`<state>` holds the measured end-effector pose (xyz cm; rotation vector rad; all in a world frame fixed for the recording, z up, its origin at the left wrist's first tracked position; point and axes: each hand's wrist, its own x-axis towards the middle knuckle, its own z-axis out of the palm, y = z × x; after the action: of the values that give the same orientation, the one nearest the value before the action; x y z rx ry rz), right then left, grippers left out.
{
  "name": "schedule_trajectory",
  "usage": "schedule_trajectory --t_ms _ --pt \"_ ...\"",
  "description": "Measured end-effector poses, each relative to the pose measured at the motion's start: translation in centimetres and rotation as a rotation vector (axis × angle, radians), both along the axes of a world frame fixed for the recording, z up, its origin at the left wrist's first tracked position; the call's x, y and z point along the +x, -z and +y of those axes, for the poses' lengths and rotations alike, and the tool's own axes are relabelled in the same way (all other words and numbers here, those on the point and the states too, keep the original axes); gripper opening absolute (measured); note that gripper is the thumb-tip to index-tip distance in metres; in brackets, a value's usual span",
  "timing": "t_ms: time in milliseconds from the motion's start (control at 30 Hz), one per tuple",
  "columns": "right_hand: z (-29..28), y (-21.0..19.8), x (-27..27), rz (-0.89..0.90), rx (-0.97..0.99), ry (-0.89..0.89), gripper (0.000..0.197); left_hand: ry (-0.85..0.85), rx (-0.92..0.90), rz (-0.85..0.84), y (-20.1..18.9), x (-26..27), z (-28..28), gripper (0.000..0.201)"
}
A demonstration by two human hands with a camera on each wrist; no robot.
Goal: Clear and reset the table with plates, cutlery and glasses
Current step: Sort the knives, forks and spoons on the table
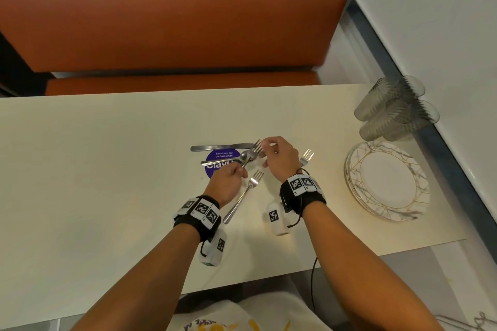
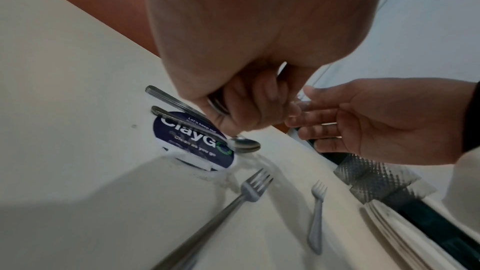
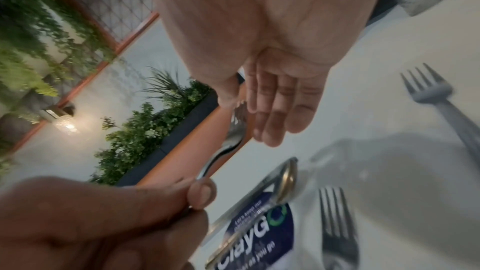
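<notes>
My left hand [image 1: 239,169] grips the handle of a metal fork [image 1: 254,149] and holds it tines-up over the cream table [image 1: 107,169]. Close to those tines is my right hand [image 1: 265,153], its fingers straight and holding nothing; the right wrist view shows the tines [image 3: 237,114] between thumb and fingers. A spoon [image 1: 223,161] and a knife [image 1: 220,147] lie by the purple sticker [image 1: 224,154]. A second fork [image 1: 242,196] lies between my wrists. My right hand partly hides a third fork [image 1: 306,157].
A stack of marbled plates with gold lines [image 1: 349,169] sits at the table's right end, with stacked grey ribbed glasses [image 1: 392,107] behind it by the wall. An orange bench [image 1: 174,21] runs along the far side. The table's near edge is at my body.
</notes>
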<state>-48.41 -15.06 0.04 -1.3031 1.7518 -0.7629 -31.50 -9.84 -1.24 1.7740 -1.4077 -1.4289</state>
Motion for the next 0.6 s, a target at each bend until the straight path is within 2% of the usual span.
schedule_trajectory --t_ms 67,133,233,333,467,600 --pt "0.2 1.8 -0.4 0.071 0.074 -0.004 0.024 -0.001 -0.005 -0.098 0.7 0.6 -0.1 0.029" --pt "0.6 3.8 -0.8 0.235 0.151 -0.066 0.023 -0.015 -0.001 -0.146 1.4 1.2 0.0 0.029" --pt "1.4 5.7 -0.8 0.458 0.242 -0.207 0.040 -0.033 0.005 -0.136 2.0 1.8 0.0 0.029" --pt "1.6 6.4 -0.4 0.599 0.262 -0.271 0.054 -0.030 0.010 -0.119 2.5 2.2 -0.1 0.026" --pt "1.4 7.0 -0.1 0.607 0.243 -0.265 0.040 -0.048 0.000 -0.114 2.3 2.3 -0.6 0.023" --pt "1.5 7.3 -0.5 0.449 0.191 -0.222 0.024 -0.078 0.002 -0.135 1.5 2.3 -1.3 0.027"
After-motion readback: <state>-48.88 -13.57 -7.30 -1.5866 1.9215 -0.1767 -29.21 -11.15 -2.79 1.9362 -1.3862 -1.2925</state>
